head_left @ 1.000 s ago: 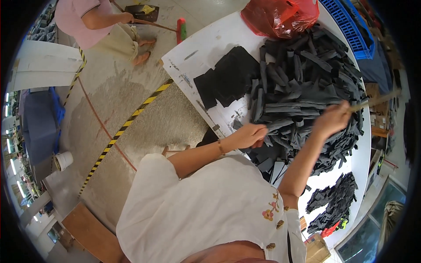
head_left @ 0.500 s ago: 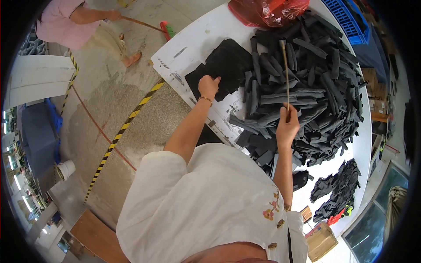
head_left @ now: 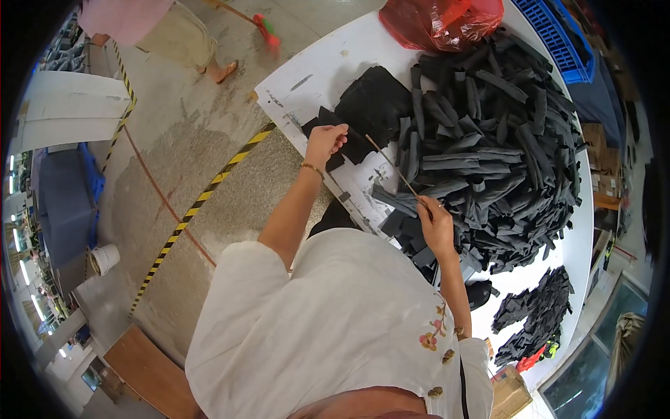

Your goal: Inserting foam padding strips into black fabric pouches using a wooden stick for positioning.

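Observation:
My left hand (head_left: pixel 326 146) is at the near-left edge of the white table, fingers pinched on a black fabric piece (head_left: pixel 326 115), largely hidden behind the hand. Just beyond it lies a stack of flat black fabric pieces (head_left: pixel 377 101). My right hand (head_left: pixel 437 227) is closed round the lower end of a thin wooden stick (head_left: pixel 392 166), whose far tip points up-left toward the stack. Beside that hand spreads a big heap of dark grey curled strips (head_left: pixel 488 150); smaller flat dark pieces (head_left: pixel 412 234) lie under and left of the wrist.
The white table (head_left: pixel 314 59) also bears a red plastic bag (head_left: pixel 440 24), a blue crate (head_left: pixel 558 38) at its far edge and another pile of black pieces (head_left: pixel 534 314). On the floor, left, run yellow-black tape (head_left: pixel 202 202) and a person with a broom (head_left: pixel 265 31).
My right hand moved left and nearer, swinging the stick's tip from the heap toward the stack. My left hand lifted slightly with a black piece. The person at the far left shifted.

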A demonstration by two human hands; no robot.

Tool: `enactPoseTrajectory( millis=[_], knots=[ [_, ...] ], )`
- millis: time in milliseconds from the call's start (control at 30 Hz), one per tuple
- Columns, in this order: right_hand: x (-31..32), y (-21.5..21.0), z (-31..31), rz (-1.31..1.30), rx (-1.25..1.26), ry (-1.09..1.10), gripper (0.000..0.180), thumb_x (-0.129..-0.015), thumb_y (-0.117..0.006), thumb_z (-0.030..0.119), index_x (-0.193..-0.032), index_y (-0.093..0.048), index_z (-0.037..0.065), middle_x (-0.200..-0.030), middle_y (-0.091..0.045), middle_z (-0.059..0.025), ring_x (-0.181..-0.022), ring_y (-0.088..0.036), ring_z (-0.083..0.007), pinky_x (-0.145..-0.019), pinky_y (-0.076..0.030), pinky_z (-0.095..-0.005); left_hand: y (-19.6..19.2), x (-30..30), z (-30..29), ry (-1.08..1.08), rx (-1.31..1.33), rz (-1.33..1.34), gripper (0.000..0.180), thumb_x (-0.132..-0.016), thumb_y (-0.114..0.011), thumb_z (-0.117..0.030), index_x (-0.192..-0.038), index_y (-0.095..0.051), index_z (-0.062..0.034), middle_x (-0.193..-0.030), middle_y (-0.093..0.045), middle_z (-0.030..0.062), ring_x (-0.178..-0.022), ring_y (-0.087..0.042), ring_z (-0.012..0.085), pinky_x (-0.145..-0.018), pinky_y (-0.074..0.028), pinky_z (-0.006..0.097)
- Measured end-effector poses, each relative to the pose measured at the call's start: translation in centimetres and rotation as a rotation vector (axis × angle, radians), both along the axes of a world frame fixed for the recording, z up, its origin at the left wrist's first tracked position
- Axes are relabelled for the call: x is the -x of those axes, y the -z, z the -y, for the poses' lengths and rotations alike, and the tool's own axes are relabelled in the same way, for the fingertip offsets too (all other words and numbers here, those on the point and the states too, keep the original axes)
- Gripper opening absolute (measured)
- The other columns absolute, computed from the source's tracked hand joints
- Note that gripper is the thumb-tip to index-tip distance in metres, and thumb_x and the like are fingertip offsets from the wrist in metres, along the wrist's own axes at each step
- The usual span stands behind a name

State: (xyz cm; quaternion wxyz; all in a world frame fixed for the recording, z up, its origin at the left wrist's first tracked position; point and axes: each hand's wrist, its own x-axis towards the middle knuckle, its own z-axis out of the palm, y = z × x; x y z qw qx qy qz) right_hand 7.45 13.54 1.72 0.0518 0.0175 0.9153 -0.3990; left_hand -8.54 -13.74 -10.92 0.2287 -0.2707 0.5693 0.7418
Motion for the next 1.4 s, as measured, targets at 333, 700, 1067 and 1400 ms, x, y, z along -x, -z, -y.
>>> enactPoseTrajectory(
  millis=[333, 700, 1067, 1400],
  knots=[
    [0.6, 0.8, 0.5, -0.036, 0.025, -0.065, 0.018, -0.086, -0.06, 0.009, -0.101, -0.063, 0.0, -0.087, -0.064, -0.0176, -0.077, -0.063, -0.0348, -0.067, -0.049, -0.0361, -1.6, 0.4, 0.8, -0.003, -0.027, -0.085, 0.025, -0.078, -0.072, -0.024, -0.068, -0.06, -0.004, -0.058, -0.057, 0.0031, -0.043, -0.046, 0.006, -0.037, -0.031, 0.019],
    [2.0, 5.4, 3.4, 0.179, 0.385, 0.021, 0.03, -0.087, -0.046, 0.0, -0.114, -0.057, -0.001, -0.08, -0.059, -0.0041, -0.071, -0.054, -0.0106, -0.062, -0.044, -0.0254, -5.0, -8.0, -4.4, 0.043, -0.167, -0.261, 0.046, -0.085, -0.067, -0.033, -0.117, -0.056, -0.0003, -0.101, -0.062, 0.0052, -0.092, -0.058, 0.0131, -0.073, -0.05, 0.028],
    [1.4, 2.9, 7.9, 0.046, 0.194, 0.021, 0.019, -0.095, -0.047, 0.012, -0.106, -0.053, -0.001, -0.075, -0.056, -0.0233, -0.065, -0.058, -0.033, -0.061, -0.046, -0.0368, -8.0, -4.0, -6.5, -0.425, -0.674, -0.116, 0.026, -0.089, -0.064, -0.026, -0.096, -0.061, -0.0009, -0.07, -0.06, 0.0073, -0.066, -0.062, 0.0201, -0.061, -0.053, 0.03],
    [-9.7, -1.1, 1.4, 0.569, 0.442, -0.042, 0.016, -0.094, -0.052, 0.016, -0.088, -0.058, 0.002, -0.058, -0.049, -0.0067, -0.052, -0.045, -0.0075, -0.048, -0.037, -0.0271, -7.1, -0.2, -1.6, -0.63, -0.6, -0.257, 0.022, -0.086, -0.068, -0.022, -0.088, -0.059, -0.0028, -0.051, -0.037, -0.0048, -0.037, -0.029, 0.0058, -0.034, -0.02, 0.022]
  ],
)
